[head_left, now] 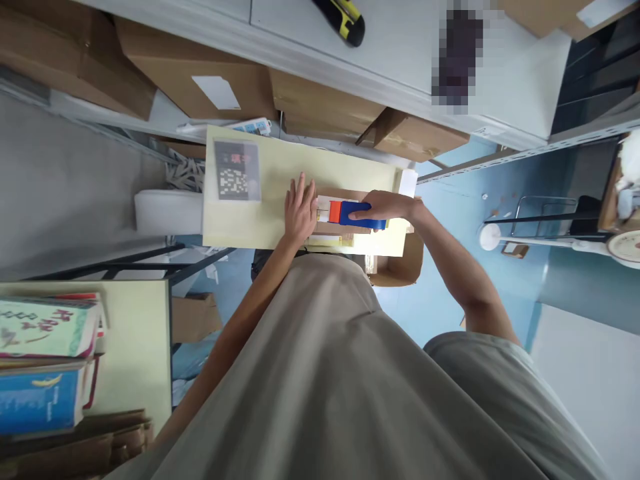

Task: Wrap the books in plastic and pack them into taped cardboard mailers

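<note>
A cardboard box lies on the pale yellow table. My left hand rests on the box's left end, palm down with its fingers apart. My right hand is wrapped round a blue tape dispenser with an orange front part, which lies over the top of the box. Part of the box is hidden beneath the dispenser and both hands. A dark printed booklet in a clear sleeve lies at the table's left end.
Cardboard boxes line the shelf behind the table. A yellow-and-black tool lies on the upper shelf. Books are stacked on a side table at the lower left. An open carton stands below the table's right end.
</note>
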A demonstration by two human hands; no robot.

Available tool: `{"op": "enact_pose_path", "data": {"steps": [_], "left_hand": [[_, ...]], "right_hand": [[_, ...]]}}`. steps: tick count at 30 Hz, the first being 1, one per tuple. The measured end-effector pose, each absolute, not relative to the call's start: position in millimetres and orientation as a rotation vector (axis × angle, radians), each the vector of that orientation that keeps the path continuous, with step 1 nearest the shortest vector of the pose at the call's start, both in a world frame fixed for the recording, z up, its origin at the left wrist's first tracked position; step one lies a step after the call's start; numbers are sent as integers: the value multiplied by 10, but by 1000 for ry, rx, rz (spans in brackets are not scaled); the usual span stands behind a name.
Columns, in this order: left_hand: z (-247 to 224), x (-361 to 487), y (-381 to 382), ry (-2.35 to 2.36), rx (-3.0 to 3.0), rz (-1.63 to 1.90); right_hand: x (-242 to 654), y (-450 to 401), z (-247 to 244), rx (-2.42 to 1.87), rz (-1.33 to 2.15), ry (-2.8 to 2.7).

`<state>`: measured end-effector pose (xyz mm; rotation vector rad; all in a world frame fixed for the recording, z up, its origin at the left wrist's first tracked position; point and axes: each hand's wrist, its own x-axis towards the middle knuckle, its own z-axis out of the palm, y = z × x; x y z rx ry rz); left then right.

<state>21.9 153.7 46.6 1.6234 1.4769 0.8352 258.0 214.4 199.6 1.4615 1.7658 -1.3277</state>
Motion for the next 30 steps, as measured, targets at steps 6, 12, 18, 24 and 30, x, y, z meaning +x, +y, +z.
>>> {"op": "enact_pose_path", "data": {"steps": [6, 12, 18, 24, 30], "left_hand": [[331, 229, 1467, 1501, 1701, 753], [288, 354, 1463, 1503, 1730, 710], [285, 413, 1458, 1589, 1893, 423], [306, 413, 1472, 1607, 1910, 394], [237, 432, 1464, 1595, 1908, 454]], "right_hand": [[2714, 2096, 2040, 1441, -1453, 1713], [2965, 2030, 2066, 1420, -1521, 1671], [3433, 1849, 2153, 1426, -1605, 1501], [4160, 1538, 2424, 1550, -1635, 1239], [4485, 1325, 2201, 1634, -1457, 1165]]}}
